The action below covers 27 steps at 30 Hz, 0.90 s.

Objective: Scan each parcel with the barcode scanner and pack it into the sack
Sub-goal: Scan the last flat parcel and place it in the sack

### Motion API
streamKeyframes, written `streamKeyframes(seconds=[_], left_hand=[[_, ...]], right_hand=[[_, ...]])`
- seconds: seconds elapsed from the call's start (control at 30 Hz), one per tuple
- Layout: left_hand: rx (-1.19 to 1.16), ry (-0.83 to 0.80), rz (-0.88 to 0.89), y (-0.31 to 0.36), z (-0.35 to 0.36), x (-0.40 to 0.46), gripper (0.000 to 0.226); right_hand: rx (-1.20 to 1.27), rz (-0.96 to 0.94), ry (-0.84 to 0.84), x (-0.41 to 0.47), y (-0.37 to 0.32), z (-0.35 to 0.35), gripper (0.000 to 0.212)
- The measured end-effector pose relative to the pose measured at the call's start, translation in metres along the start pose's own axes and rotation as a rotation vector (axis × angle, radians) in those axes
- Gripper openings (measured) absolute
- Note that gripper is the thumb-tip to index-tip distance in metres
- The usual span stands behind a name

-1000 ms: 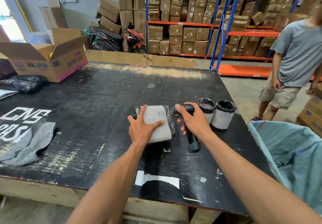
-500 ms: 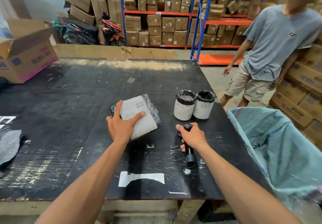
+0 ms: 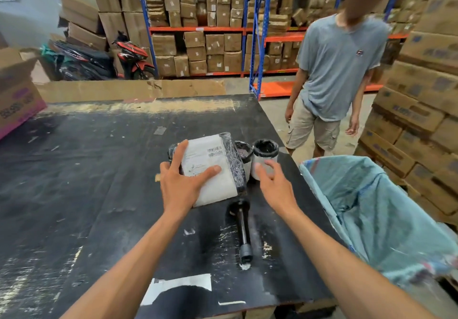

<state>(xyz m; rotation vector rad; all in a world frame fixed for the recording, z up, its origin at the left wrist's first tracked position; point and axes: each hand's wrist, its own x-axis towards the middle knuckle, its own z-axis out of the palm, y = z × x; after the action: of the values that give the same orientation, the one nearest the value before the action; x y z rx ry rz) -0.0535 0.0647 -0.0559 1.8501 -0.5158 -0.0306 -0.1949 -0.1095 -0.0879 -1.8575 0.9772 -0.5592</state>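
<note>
A flat parcel (image 3: 215,162) in black wrap with a white label is lifted and tilted above the black table (image 3: 99,169). My left hand (image 3: 182,181) grips its near left edge. The black barcode scanner (image 3: 242,227) lies on the table below the parcel, untouched. My right hand (image 3: 273,186) hovers open to the right of the parcel, in front of two small cylinder parcels (image 3: 264,160) with black tops. The blue-green sack (image 3: 376,214) hangs open at the table's right edge.
A person in a grey shirt (image 3: 339,70) stands beyond the table's far right corner. Stacked cartons (image 3: 426,100) rise to the right of the sack. An open cardboard box (image 3: 17,98) sits at the table's far left. Shelving with boxes and a motorbike fill the background.
My right hand has let go of the scanner, which now lies on the table, and has moved up beside the parcel. My left hand has lifted the flat parcel and carried it rightward.
</note>
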Motion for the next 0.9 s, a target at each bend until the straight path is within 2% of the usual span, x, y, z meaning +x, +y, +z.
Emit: streamKeyframes(seconds=[0.1, 0.17, 0.3, 0.4, 0.47, 0.63, 0.73, 0.9], left_hand=[[-0.035, -0.079, 0.061, 0.02, 0.036, -0.002, 0.093], [-0.053, -0.141, 0.099, 0.034, 0.066, -0.008, 0.093], [-0.097, -0.253, 0.096, 0.05, 0.135, -0.022, 0.087], [-0.159, -0.341, 0.06, 0.053, 0.189, -0.028, 0.06], [-0.169, -0.429, 0.052, 0.053, 0.224, -0.033, 0.049], [-0.096, -0.635, -0.007, 0.054, 0.298, -0.051, 0.062], [0.099, -0.637, 0.0, 0.054, 0.335, -0.071, 0.067], [0.408, -0.627, 0.135, 0.024, 0.374, -0.08, 0.073]], right_hand=[[0.299, -0.106, 0.017, 0.018, -0.003, -0.037, 0.034], [0.329, -0.208, -0.051, 0.023, 0.0, -0.062, 0.041], [0.199, -0.356, -0.153, 0.027, 0.024, -0.11, 0.063], [0.166, -0.307, -0.197, 0.035, 0.055, -0.148, 0.078], [0.138, -0.256, -0.2, 0.042, 0.078, -0.173, 0.085], [0.18, -0.143, -0.133, 0.058, 0.142, -0.228, 0.085], [0.178, -0.076, -0.105, 0.067, 0.183, -0.255, 0.08], [0.156, 0.084, -0.138, 0.081, 0.246, -0.282, 0.064]])
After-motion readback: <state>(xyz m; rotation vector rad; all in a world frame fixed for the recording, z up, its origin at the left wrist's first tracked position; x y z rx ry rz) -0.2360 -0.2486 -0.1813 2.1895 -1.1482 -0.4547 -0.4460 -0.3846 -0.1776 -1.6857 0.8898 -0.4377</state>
